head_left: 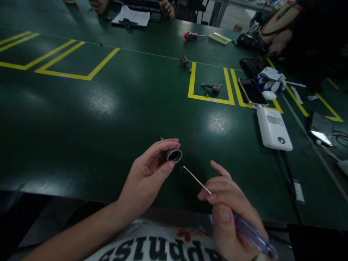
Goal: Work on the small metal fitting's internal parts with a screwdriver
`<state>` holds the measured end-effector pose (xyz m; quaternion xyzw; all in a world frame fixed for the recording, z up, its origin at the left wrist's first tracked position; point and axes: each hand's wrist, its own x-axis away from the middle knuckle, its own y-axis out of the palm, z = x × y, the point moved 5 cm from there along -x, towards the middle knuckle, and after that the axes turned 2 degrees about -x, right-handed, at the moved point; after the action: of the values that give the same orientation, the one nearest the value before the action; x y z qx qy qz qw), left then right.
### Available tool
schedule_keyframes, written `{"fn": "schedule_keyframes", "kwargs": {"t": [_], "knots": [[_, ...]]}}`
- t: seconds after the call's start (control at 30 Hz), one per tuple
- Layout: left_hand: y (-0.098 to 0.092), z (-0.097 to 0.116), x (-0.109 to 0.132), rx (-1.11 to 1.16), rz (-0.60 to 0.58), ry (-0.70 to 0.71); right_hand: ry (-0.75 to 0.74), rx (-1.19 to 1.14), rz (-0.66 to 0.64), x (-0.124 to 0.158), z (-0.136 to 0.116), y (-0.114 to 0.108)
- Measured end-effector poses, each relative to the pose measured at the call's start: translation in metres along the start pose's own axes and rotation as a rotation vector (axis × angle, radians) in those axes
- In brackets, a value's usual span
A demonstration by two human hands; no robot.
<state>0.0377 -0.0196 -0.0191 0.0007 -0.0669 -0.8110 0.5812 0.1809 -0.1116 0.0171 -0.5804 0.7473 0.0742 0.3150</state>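
Observation:
My left hand (pixel 149 172) is closed around a dark metal cup-shaped part (pixel 174 155), its round hollow end turned toward me; a thin shaft shows beyond my fingers. In my right hand (pixel 231 203) is a screwdriver (pixel 254 232) with a clear purplish handle. Its slim metal blade points up and left, the tip just short of the cup part and apart from it. Several small dark nuts (pixel 180 170) lie on the table near the blade's tip.
Two similar shafted parts, one (pixel 185 63) beside and one (pixel 215 88) inside a yellow taped square, lie farther back. A red-black screwdriver (pixel 191 36) lies behind. At right are a phone (pixel 252 91), gloves (pixel 271 78) and a cabled white power bank (pixel 274 128). Other people sit across and at right.

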Motion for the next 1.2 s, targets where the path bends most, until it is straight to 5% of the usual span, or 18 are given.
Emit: {"fn": "schedule_keyframes", "kwargs": {"t": [0.27,0.43,0.87,1.0,1.2], "knots": [[0.002,0.000,-0.001,0.018,0.057,-0.026,0.229,-0.016,0.125,0.010,0.016,-0.004],[0.003,-0.002,-0.003,0.016,0.061,-0.005,0.366,-0.015,0.026,0.014,0.028,0.004],[0.000,-0.004,-0.002,0.001,0.066,-0.021,0.431,0.112,0.019,0.009,0.026,0.000],[0.000,-0.004,-0.002,0.012,0.064,-0.016,0.370,0.209,-0.079,0.001,0.016,0.005],[-0.001,-0.003,0.000,0.037,0.096,-0.019,0.093,0.292,-0.245,0.009,0.008,0.018]]}}
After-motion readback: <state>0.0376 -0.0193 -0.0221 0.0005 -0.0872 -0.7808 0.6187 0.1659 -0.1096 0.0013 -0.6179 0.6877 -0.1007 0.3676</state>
